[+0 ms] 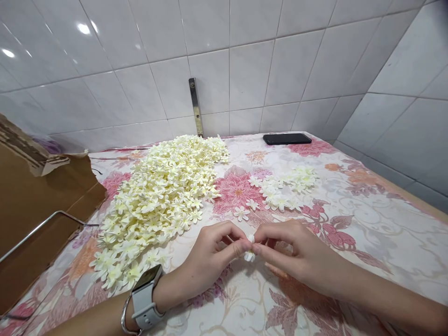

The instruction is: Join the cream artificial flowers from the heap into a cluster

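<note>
My left hand (224, 247) and my right hand (287, 247) meet low in the middle of the view. Between their pinched thumbs and forefingers is a small white artificial flower (249, 255), gripped from both sides and partly covered by the fingertips. Beyond my left hand spreads a large heap of pale yellow-white flowers (164, 196). Past my right hand lies a smaller, looser group of white flowers (280, 191), with a single flower (241, 213) lying apart just ahead of my fingers.
A floral cloth (378, 233) covers the table. At the left stands an open cardboard box (42, 205) with a bent metal wire (45, 228) before it. A black phone (287, 138) lies at the back, and a metal strip (196, 107) leans on the tiled wall (252, 70).
</note>
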`<state>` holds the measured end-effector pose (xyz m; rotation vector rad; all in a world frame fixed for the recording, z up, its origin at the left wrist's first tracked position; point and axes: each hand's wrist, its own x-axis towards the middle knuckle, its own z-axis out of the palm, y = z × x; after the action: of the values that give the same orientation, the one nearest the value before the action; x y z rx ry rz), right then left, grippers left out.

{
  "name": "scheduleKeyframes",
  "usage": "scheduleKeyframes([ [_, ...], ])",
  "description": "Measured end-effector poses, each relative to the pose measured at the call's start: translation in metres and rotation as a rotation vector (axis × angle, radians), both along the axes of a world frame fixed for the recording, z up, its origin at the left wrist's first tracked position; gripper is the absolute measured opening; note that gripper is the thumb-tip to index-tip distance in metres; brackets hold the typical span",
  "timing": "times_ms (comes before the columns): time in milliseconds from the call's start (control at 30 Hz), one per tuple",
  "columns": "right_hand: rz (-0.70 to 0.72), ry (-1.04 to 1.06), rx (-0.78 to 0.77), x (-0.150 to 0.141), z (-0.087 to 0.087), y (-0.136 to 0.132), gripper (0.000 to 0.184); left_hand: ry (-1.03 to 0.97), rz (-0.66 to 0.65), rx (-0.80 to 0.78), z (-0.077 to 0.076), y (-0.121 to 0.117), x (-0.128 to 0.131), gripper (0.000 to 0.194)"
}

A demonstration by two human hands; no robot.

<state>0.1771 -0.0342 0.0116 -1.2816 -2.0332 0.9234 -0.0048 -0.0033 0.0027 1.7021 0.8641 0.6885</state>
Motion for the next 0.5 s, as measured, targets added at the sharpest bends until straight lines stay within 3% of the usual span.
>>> scheduleKeyframes([
  [167, -0.114, 0.054, 0.046, 0.0024, -0.0022, 0.0025, 0.027, -0.069, 0.028, -0.09, -0.0033, -0.001, 0.0001, 0.018],
  [333, -0.157, 0.125, 0.007, 0.0048, -0.0062, 0.0053, 0.033, -0.051, 0.05, -0.058, -0.0055, -0.0005, 0.0006, 0.013],
  [500, -0.187, 0.239, -0.14, 0.0047, -0.0079, 0.0058, 0.036, -0.055, 0.041, -0.08, -0.0026, 0.0002, 0.001, 0.013],
])
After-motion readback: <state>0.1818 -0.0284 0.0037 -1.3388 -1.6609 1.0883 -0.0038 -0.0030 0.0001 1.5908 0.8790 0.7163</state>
